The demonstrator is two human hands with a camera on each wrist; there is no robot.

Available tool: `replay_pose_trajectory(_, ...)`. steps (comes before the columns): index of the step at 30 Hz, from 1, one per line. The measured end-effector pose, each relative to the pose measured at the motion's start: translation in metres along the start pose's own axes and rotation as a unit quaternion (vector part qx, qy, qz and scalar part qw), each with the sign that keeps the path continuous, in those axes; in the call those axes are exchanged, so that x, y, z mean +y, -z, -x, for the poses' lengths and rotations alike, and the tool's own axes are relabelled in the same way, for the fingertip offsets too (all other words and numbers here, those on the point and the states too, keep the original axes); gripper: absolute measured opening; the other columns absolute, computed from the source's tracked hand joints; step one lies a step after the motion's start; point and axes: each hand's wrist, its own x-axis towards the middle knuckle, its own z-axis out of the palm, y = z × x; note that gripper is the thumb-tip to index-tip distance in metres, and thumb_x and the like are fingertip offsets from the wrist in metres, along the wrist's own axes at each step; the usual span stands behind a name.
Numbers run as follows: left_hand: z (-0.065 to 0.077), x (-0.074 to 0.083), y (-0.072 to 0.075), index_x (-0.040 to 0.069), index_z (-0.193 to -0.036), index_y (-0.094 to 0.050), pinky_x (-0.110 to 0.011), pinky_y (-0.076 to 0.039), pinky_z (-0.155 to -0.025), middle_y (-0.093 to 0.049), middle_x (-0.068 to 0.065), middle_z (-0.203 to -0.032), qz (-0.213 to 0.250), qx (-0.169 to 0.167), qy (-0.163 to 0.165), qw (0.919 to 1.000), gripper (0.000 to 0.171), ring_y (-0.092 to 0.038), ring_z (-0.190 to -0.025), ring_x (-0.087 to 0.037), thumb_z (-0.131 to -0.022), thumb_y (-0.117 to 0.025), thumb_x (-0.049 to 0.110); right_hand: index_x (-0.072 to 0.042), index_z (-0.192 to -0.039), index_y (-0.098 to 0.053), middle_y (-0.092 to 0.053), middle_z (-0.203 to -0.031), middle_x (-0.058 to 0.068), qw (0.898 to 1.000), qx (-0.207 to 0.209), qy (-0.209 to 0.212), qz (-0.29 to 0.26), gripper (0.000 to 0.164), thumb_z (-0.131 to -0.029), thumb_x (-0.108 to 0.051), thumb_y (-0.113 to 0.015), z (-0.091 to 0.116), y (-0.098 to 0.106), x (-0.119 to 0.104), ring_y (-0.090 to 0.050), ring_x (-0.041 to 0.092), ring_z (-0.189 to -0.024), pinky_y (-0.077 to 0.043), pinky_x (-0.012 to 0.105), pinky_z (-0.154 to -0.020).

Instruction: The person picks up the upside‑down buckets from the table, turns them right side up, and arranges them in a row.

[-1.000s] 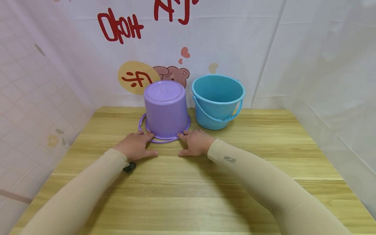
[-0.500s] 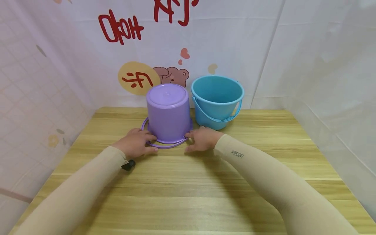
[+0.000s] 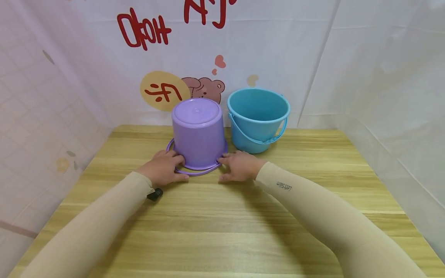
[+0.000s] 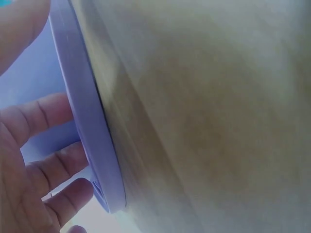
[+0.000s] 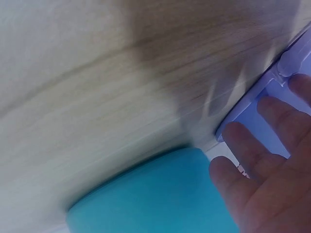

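Observation:
An upside-down purple bucket [image 3: 199, 139] stands on the wooden table, its base facing up. Its handle [image 3: 199, 173] lies on the table around the front of the rim. My left hand [image 3: 161, 168] touches the lower left of the bucket; in the left wrist view its fingers [image 4: 56, 167] rest against the rim [image 4: 86, 97]. On the lower right, my right hand [image 3: 242, 166] reaches to the rim with spread, relaxed fingers [image 5: 279, 114], seen near the handle joint [image 5: 290, 63] in the right wrist view. Both thumbs point inward, close to the tabletop.
A blue bucket [image 3: 255, 133] stands upright just right of the purple one, its handle hanging at the front. Behind both hangs a printed white cloth [image 3: 278, 50]. Pale side cloths flank the wooden table [image 3: 215, 231]. A small black object [image 3: 155, 194] sits at my left wrist.
Between one second and half a second ago, the purple bucket slid slightly toward me and to the right, with both hands following at its rim. Since then it has hardly moved.

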Motion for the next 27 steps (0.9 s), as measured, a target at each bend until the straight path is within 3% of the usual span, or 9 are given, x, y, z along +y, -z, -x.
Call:
replay_pose_trajectory(8, 0.000, 0.000, 0.004, 0.018, -0.117, -0.068, -0.054, -0.034, -0.115, -0.061, -0.011, -0.126, 0.013, 0.015, 0.010, 0.9998, 0.054, -0.051, -0.121, -0.037, -0.093, -0.069, 0.067, -0.014, -0.164, -0.039, -0.038, -0.169, 0.012, 1.000, 0.016, 0.006, -0.008, 0.081, -0.102, -0.061, -0.059, 0.002, 0.002, 0.000, -0.035, 0.038, -0.157, -0.025, 0.053, -0.131)
replay_pose_trajectory(14, -0.001, 0.003, 0.006, 0.017, -0.113, -0.067, -0.054, -0.036, -0.112, -0.060, -0.010, -0.117, 0.014, 0.043, 0.011, 0.9989, 0.046, -0.052, -0.115, -0.035, -0.098, -0.065, 0.061, -0.012, -0.160, -0.046, -0.048, -0.162, 0.012, 0.998, 0.065, 0.014, 0.007, 0.074, -0.104, -0.060, -0.055, 0.000, 0.001, -0.001, -0.046, 0.035, -0.151, -0.034, 0.048, -0.127)
replay_pose_trajectory(22, -0.008, 0.002, 0.004, 0.013, -0.095, -0.066, -0.045, -0.046, -0.083, -0.058, -0.005, -0.089, -0.001, 0.149, -0.003, 0.9888, 0.038, -0.055, -0.083, -0.027, -0.092, -0.080, 0.048, -0.010, -0.154, -0.055, -0.061, -0.151, 0.012, 0.991, 0.130, 0.015, -0.001, 0.065, -0.105, -0.053, -0.057, -0.001, 0.003, -0.005, -0.058, 0.030, -0.142, -0.045, 0.046, -0.119)
replay_pose_trajectory(27, -0.010, 0.003, 0.006, 0.015, -0.085, -0.062, -0.043, -0.044, -0.077, -0.055, -0.003, -0.082, 0.001, 0.188, 0.000, 0.9821, 0.037, -0.052, -0.077, -0.025, -0.089, -0.083, 0.045, -0.011, -0.147, -0.063, -0.069, -0.142, 0.009, 0.984, 0.177, 0.020, -0.013, 0.056, -0.103, -0.046, -0.065, -0.002, 0.004, -0.008, -0.066, 0.026, -0.133, -0.051, 0.044, -0.113)
